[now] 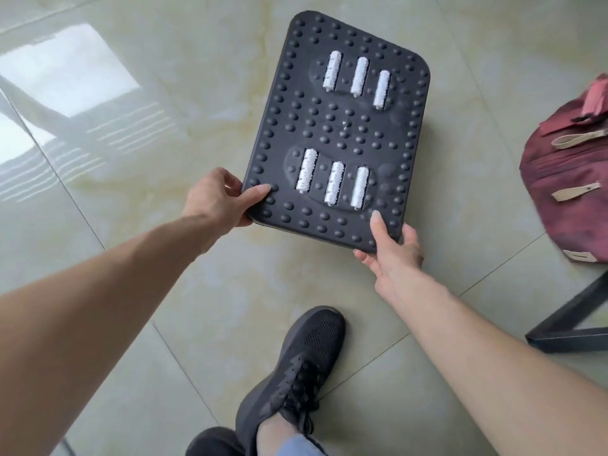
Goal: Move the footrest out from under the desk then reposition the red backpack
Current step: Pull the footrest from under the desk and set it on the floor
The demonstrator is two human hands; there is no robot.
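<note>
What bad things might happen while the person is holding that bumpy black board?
The footrest is held only at its two near corners by the left hand and right hand, so it might slip and land on the black shoe just below. Swinging it right could bump the red backpack. The glossy tiled floor may be slippery.

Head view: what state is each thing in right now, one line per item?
Black studded plastic footrest with white rollers: out on the tiled floor, top face up, held at its near corners.
Left hand: grip closed on the near-left corner, thumb on top.
Right hand: grip closed on the near-right corner, thumb on top.
Red fabric backpack: lying on the floor to the right, untouched, zips appear closed.
Black mesh shoe: on the foot, laced.
</note>
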